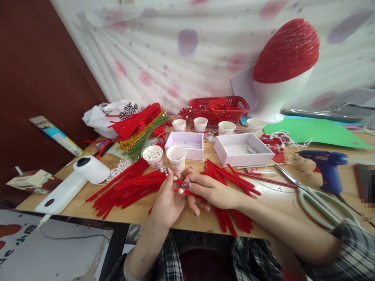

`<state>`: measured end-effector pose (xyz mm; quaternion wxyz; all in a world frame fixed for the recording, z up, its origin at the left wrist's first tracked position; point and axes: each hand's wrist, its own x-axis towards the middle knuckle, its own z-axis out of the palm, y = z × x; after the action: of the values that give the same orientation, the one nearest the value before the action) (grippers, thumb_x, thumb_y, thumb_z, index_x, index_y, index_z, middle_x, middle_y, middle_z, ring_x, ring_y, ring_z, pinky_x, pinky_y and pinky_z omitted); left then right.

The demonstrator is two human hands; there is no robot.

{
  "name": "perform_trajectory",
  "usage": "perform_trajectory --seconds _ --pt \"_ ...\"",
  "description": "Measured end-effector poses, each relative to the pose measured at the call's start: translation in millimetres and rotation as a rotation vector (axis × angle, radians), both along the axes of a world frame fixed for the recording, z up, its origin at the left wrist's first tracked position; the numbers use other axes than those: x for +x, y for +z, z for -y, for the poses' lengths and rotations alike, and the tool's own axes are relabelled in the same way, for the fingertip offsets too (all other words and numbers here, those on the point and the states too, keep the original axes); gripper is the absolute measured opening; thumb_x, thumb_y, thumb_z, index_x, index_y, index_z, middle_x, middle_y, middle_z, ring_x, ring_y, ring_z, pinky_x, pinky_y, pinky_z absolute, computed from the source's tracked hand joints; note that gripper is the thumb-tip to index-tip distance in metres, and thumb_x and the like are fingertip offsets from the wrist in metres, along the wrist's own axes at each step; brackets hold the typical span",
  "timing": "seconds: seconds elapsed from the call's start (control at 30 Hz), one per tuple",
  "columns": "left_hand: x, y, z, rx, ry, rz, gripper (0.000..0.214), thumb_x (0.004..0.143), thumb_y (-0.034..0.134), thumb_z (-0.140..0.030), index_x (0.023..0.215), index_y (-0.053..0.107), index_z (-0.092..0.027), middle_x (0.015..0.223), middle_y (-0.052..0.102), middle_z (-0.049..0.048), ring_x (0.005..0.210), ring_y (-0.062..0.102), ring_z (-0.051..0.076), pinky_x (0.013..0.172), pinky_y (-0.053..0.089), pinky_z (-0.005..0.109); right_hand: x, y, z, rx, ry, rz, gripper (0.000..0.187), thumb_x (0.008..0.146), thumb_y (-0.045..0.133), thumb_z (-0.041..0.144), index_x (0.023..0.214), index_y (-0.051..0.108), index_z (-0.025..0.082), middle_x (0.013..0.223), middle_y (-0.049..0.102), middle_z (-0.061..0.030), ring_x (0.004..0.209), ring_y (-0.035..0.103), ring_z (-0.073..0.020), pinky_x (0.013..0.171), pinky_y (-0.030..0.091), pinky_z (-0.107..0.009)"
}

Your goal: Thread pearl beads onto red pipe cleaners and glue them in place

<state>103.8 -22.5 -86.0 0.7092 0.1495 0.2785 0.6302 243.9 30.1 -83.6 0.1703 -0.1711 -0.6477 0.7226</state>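
Note:
Between my two hands, above the table's front edge, is a red pipe cleaner piece with white pearl beads on it. My left hand pinches its beaded upper part between thumb and fingers. My right hand comes across from the right, its fingers closed on the red stem; part of the piece is hidden behind them. Loose red pipe cleaners lie left of my hands, and another bunch lies to the right. Just behind my hands stand a paper cup of pearls and a second paper cup.
Two shallow white boxes sit behind the cups. At right lie scissors and a blue glue gun. A white handheld device rests at left. A red basket and a mannequin head stand at the back.

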Motion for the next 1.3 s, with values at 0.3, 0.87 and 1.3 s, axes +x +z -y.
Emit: perform_trajectory --seconds 0.3,0.87,1.3 --pt "2.5 4.0 0.0 -0.013 0.018 0.067 0.043 0.100 0.046 -0.032 0.063 0.062 -0.017 0.088 0.075 0.0026 0.085 0.074 0.017 0.081 0.062 0.032 -0.4 2.5 3.8 -0.004 -0.032 -0.007 0.024 0.098 0.044 0.042 0.084 0.042 0.022 0.047 0.061 0.0081 0.031 0.038 -0.0057 0.032 0.027 -0.017" --pt "2.9 -9.9 0.9 0.131 0.190 -0.204 0.029 0.067 0.087 -0.037 0.073 0.070 -0.015 0.077 0.071 0.0007 0.065 0.067 0.010 0.060 0.058 0.018 -0.5 0.7 2.4 -0.020 -0.005 -0.038 0.024 0.097 0.046 0.043 0.088 0.045 0.020 0.048 0.061 0.0075 0.032 0.037 -0.0057 0.034 0.026 -0.018" --pt "10.9 -17.1 -0.2 0.155 0.209 -0.270 0.027 0.066 0.087 -0.037 0.082 0.076 -0.018 0.101 0.076 0.0074 0.082 0.071 0.018 0.069 0.061 0.028 0.0 3.4 2.9 -0.004 -0.064 -0.014 0.032 0.097 0.046 0.050 0.096 0.048 0.018 0.053 0.059 0.0063 0.034 0.037 -0.0064 0.035 0.025 -0.020"
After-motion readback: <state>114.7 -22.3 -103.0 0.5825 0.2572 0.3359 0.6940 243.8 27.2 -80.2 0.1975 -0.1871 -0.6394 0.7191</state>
